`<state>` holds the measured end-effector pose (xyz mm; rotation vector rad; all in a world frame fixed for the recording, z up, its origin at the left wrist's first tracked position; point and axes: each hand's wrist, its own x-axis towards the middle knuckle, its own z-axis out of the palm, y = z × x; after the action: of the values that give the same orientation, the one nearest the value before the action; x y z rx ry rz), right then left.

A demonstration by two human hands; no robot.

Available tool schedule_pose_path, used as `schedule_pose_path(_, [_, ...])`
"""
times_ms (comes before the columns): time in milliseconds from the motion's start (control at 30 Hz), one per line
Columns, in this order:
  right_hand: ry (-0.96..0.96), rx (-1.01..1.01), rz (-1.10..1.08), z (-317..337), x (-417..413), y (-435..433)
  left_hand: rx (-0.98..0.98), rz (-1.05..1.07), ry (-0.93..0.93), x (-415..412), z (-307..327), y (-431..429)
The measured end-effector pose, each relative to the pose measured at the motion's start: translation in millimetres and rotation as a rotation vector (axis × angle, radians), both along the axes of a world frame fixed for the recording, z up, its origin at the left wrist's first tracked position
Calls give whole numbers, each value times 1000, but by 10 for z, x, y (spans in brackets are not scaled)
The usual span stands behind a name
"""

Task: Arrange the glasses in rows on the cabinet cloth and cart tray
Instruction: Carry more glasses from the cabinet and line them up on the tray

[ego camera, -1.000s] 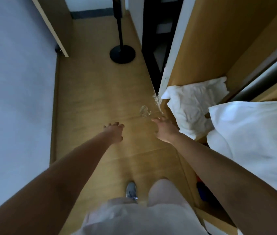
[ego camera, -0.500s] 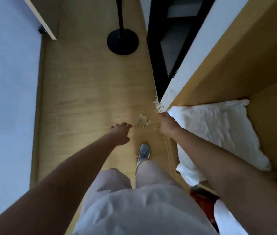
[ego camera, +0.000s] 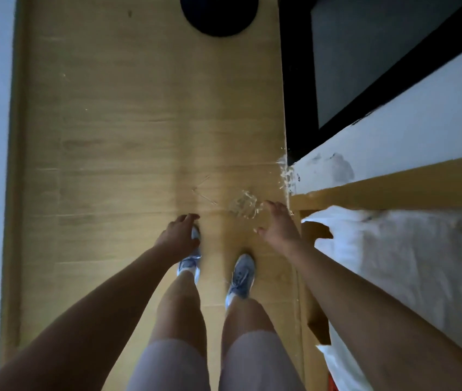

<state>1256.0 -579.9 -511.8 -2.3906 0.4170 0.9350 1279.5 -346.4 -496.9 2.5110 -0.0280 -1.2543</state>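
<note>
Above the wood-plank floor (ego camera: 139, 136), beside crumpled white cloth (ego camera: 393, 263), the right hand (ego camera: 279, 230) touches a blurred clear glass (ego camera: 242, 204); whether its grip closes, I cannot tell. The left hand (ego camera: 177, 235) hangs loosely curled, empty.

The one head-worn view (wide-angle) looks almost straight down from standing height, along both outstretched arms. The left hand (ego camera: 179, 235) and right hand (ego camera: 278, 227) sit near mid-frame, with the wooden floor (ego camera: 139, 136) beyond them and the white cloth (ego camera: 407, 263) just right of the right hand.
</note>
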Motion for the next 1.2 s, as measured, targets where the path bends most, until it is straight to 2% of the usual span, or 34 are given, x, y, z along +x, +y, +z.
schedule_pose_path(267, [149, 19, 16, -2307, 372, 179, -101, 0, -45, 496, -2121, -234])
schedule_pose_path(367, [192, -43, 63, -3027, 391, 289, -101, -6, -51, 471, -2802, -185])
schedule_pose_path(467, [184, -114, 82, -3482, 451, 348, -68, -37, -23, 422, -3241, -29])
schedule_pose_path(600, [137, -219, 143, -3781, 492, 418, -41, -43, 10, 409, -3494, 138])
schedule_pose_path(767, [-53, -236, 55, -3751, 430, 372, -76, 5, 14, 426, -3400, 80])
schedule_pose_path(900, [-180, -211, 33, -3329, 457, 254, -105, 50, -7, 494, -3087, 45])
schedule_pose_path(1033, [-148, -141, 116, -2576, 512, 317, -114, 97, -38, 573, -2424, 39])
schedule_pose_path(1200, [-124, -220, 149, -1234, 805, 410, -168, 40, -131, 910, -1150, -24])
